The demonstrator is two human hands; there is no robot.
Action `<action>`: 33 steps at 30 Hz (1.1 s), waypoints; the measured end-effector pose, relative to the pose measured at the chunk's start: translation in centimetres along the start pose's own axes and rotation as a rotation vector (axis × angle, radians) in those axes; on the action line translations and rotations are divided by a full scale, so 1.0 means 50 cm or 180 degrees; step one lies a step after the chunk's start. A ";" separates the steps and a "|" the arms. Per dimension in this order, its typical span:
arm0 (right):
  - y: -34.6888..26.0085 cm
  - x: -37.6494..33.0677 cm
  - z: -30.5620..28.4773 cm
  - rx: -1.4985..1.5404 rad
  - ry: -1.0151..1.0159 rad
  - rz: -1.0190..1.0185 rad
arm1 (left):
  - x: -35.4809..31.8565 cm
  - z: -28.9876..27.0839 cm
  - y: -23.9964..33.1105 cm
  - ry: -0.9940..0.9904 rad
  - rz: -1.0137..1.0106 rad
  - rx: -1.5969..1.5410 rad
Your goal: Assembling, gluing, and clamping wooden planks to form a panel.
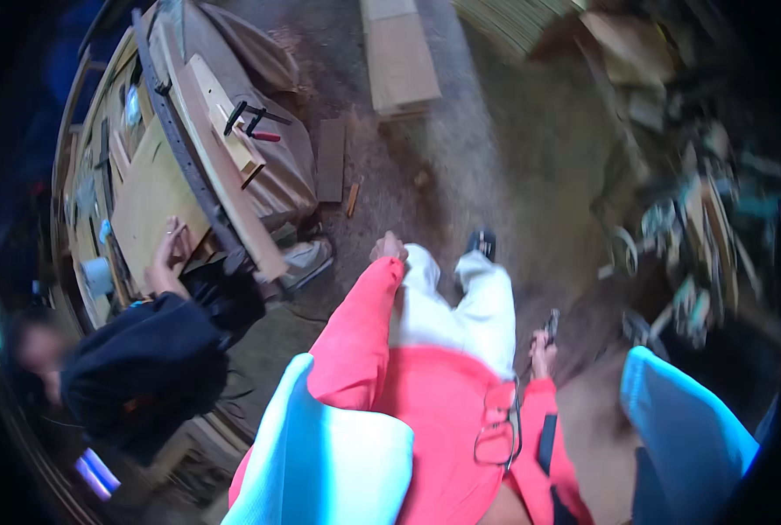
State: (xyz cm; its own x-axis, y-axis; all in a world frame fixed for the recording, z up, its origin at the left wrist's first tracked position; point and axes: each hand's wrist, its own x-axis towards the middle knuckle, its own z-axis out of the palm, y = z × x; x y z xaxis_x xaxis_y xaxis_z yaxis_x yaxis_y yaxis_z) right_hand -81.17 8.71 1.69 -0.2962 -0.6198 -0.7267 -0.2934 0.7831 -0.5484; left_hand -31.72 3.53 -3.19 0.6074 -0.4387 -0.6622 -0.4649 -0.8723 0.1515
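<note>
My left hand hangs in front of my left thigh, its fingers curled in with nothing showing in them. Out to the right of my leg is my right hand, closed round a small dark metal tool that sticks out past the fingers. Blur hides what kind of tool it is. Neither hand touches the workbench. My white trousers and one dark shoe show ahead, and a pair of glasses hangs at my red shirt.
At left, a co-worker in a dark jacket reaches over a workbench with a wood panel. A bar clamp with a red handle sits on timber there. Boards lie on the floor ahead. Cluttered offcuts stand at right.
</note>
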 end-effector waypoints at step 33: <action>-0.232 0.224 -0.104 -0.2346 -0.0578 -0.1362 | 0.045 -0.040 0.263 -0.2094 0.1459 -0.6373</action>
State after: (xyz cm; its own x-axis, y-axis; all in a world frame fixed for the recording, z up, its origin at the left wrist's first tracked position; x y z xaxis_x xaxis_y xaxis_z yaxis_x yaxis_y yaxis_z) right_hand -85.79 -7.59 2.08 0.1052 -0.7865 -0.6086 -0.8784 0.2133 -0.4276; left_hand -35.17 -9.34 -1.22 0.2240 -0.8939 -0.3883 0.9126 0.0525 0.4055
